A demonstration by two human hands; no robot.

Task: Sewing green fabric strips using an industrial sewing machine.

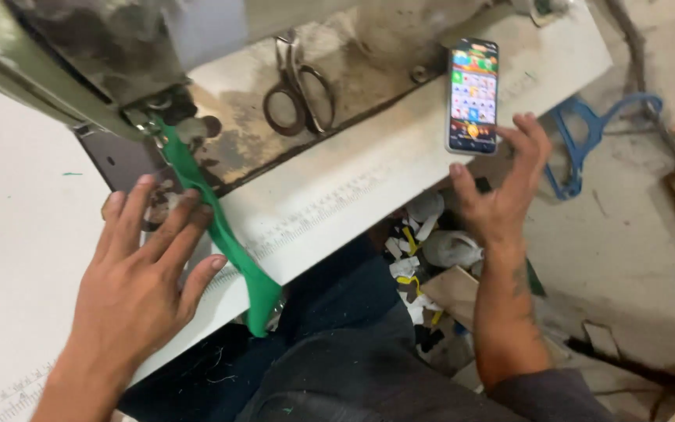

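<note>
- The counter [400, 168] is a white sewing table with a printed ruler strip along its near edge and a grimy, worn patch near the machine; it runs diagonally across the view.
- The sewing machine [80, 55] – its grey-green head fills the upper left, with the presser foot area just above the top end of the fabric.
- The green fabric strip [228, 242] lies under the machine's foot at its upper end, crosses the counter and hangs over the near edge toward the person's lap.
- The left hand [146, 270] rests flat on the counter, fingers spread and holding nothing, fingertips touching the strip just in front of the needle area – it seems to be steadying or feeding the piece, so the stitching step looks to be in hand.
- The right hand [501, 184] is off the counter edge, open and empty, fingers apart, just below the smartphone [473, 95], whose lit screen shows colourful tiles.
- The scissors [298, 86] lie closed on the worn patch, well apart from both hands.
- A blue hanger [587, 141] and a heap of fabric scraps [423, 250] are on the floor.
- Judging from this, guiding the strip straight would call for the right hand to join the left at the fabric.
</note>
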